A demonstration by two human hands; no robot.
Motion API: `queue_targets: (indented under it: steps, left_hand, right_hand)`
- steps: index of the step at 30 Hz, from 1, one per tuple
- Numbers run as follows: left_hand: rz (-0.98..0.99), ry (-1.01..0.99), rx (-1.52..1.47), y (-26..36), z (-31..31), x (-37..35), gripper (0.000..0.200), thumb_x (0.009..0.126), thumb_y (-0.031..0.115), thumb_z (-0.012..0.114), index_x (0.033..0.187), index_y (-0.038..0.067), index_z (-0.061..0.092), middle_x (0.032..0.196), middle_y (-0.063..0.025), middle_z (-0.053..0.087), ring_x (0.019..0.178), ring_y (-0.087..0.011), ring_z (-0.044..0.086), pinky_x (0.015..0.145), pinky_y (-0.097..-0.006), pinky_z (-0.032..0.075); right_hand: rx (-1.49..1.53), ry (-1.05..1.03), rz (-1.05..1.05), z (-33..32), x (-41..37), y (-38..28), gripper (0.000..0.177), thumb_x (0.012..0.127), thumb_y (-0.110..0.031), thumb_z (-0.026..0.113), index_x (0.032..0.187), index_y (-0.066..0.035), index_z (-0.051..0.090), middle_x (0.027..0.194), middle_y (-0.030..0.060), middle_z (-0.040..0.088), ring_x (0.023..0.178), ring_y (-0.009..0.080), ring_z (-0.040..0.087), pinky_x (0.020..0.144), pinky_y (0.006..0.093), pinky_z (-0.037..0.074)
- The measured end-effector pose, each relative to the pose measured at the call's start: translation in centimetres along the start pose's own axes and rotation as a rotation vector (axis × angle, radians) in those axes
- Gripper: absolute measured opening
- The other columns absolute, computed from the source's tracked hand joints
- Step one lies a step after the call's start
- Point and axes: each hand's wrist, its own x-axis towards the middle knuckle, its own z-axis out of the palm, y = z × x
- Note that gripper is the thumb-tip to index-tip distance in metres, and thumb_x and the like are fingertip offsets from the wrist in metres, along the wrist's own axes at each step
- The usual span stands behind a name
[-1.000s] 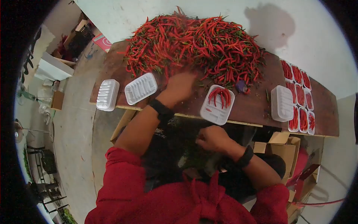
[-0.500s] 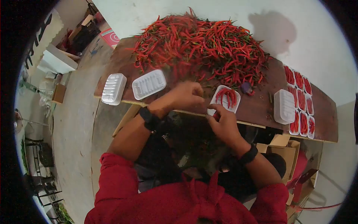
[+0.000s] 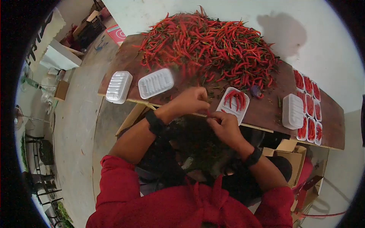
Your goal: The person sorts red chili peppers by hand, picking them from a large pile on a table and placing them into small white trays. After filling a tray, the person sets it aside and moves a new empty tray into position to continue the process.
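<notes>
My left hand is closed in a pinch, its fingertips meeting my right hand just in front of the table edge. A small bit of red chili pepper shows between the two hands, mostly hidden by the fingers. My right hand is closed around that chili, beside the near edge of a white foam tray. Several curved red chilies lie in this tray. Behind the hands rises a large heap of red chilies with green stems.
A single white tray and a stack of upturned trays are on the left. Another stack stands at the right, beside rows of chili-filled trays. A purple object lies near the heap. Open cardboard boxes sit below.
My right hand has shifted slightly left and down, away from the tray, and now meets my left hand at the chili. The view has shifted a little.
</notes>
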Motion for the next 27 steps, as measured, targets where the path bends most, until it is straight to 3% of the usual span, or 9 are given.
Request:
queue_targets:
  steps: [7, 9, 12, 13, 15, 16, 18, 25, 27]
  left_hand:
    - [0.181, 0.197, 0.403, 0.5, 0.9, 0.1, 0.018, 0.069, 0.014, 0.064, 0.08, 0.002, 0.056, 0.073, -0.0137, 0.058, 0.072, -0.0263, 0.06, 0.064, -0.0369, 0.046]
    - [0.227, 0.28, 0.599, 0.5, 1.2, 0.2, 0.019, 0.069, 0.015, 0.063, 0.081, 0.001, 0.055, 0.076, -0.0174, 0.058, 0.074, -0.0329, 0.059, 0.065, -0.0387, 0.046]
    - [0.188, 0.34, 0.8, -0.4, -0.1, 0.6, 0.023, 0.069, 0.017, 0.064, 0.085, 0.002, 0.057, 0.079, -0.0167, 0.061, 0.074, -0.0308, 0.06, 0.066, -0.0379, 0.047]
    - [0.192, 0.337, 0.799, -0.2, -1.0, 0.6, 0.023, 0.069, 0.017, 0.064, 0.085, 0.002, 0.057, 0.079, -0.0167, 0.061, 0.074, -0.0308, 0.06, 0.066, -0.0379, 0.047]
    - [0.129, -0.191, 0.635, 0.3, -2.7, 0.3, 0.026, 0.072, 0.02, 0.064, 0.091, 0.003, 0.06, 0.082, -0.0143, 0.064, 0.074, -0.0272, 0.062, 0.066, -0.0367, 0.048]
    - [0.129, -0.194, 0.636, 0.3, -2.9, -0.1, 0.026, 0.072, 0.02, 0.064, 0.091, 0.003, 0.06, 0.082, -0.0143, 0.064, 0.074, -0.0272, 0.062, 0.066, -0.0367, 0.048]
    - [0.071, -0.409, 0.413, 0.4, -3.0, -0.8, 0.027, 0.076, 0.024, 0.063, 0.093, 0.003, 0.063, 0.081, -0.01, 0.065, 0.072, -0.0209, 0.061, 0.065, -0.0342, 0.048]
    - [-0.079, -0.257, 0.257, 1.2, 0.8, -0.1, 0.029, 0.079, 0.027, 0.063, 0.089, 0.001, 0.063, 0.074, -0.0054, 0.062, 0.068, -0.013, 0.056, 0.062, -0.0296, 0.046]
    - [-0.146, -0.138, 0.046, 1.5, 1.6, 0.1, 0.028, 0.078, 0.026, 0.063, 0.087, 0.0, 0.063, 0.073, -0.0053, 0.062, 0.067, -0.0114, 0.055, 0.06, -0.0274, 0.045]
  right_hand:
    - [-0.046, 0.003, 0.014, -0.1, 0.4, 0.0, 0.021, 0.079, -0.02, 0.061, 0.09, -0.004, 0.067, 0.078, 0.0183, 0.064, 0.072, 0.0361, 0.061, 0.066, 0.0399, 0.047]
    - [-0.095, 0.051, -0.023, -0.1, 0.4, 0.1, 0.019, 0.079, -0.016, 0.064, 0.086, 0.002, 0.065, 0.068, 0.0136, 0.063, 0.059, 0.0183, 0.06, 0.054, 0.031, 0.044]
    - [-0.177, -0.005, -0.016, -0.7, 0.1, -0.4, 0.02, 0.078, -0.017, 0.064, 0.085, 0.002, 0.065, 0.068, 0.0149, 0.062, 0.059, 0.0203, 0.06, 0.054, 0.032, 0.044]
    - [-0.178, -0.001, -0.013, -0.7, 0.0, -0.2, 0.02, 0.078, -0.017, 0.064, 0.085, 0.002, 0.065, 0.068, 0.0149, 0.062, 0.059, 0.0203, 0.06, 0.054, 0.032, 0.044]
    - [-0.168, -0.005, 0.029, -0.6, -0.2, 0.2, 0.021, 0.079, -0.019, 0.063, 0.084, 0.001, 0.065, 0.066, 0.015, 0.061, 0.058, 0.0216, 0.059, 0.054, 0.0325, 0.044]
    - [-0.166, -0.004, 0.032, -0.7, -0.3, 0.1, 0.021, 0.079, -0.019, 0.063, 0.084, 0.001, 0.065, 0.066, 0.015, 0.061, 0.058, 0.0216, 0.059, 0.054, 0.0325, 0.044]
    - [-0.115, 0.043, 0.045, -1.0, -0.4, -0.4, 0.023, 0.08, -0.024, 0.061, 0.079, -0.002, 0.065, 0.074, 0.0188, 0.062, 0.071, 0.0364, 0.061, 0.064, 0.0428, 0.046]
    - [-0.142, 0.101, 0.123, -0.9, -0.3, -0.1, 0.023, 0.079, -0.026, 0.064, 0.079, -0.003, 0.064, 0.076, 0.0177, 0.063, 0.072, 0.035, 0.061, 0.063, 0.0411, 0.046]
    - [-0.178, 0.129, 0.129, -1.0, -0.3, -0.4, 0.024, 0.079, -0.027, 0.065, 0.08, -0.003, 0.064, 0.074, 0.0167, 0.063, 0.07, 0.0345, 0.061, 0.063, 0.0407, 0.046]
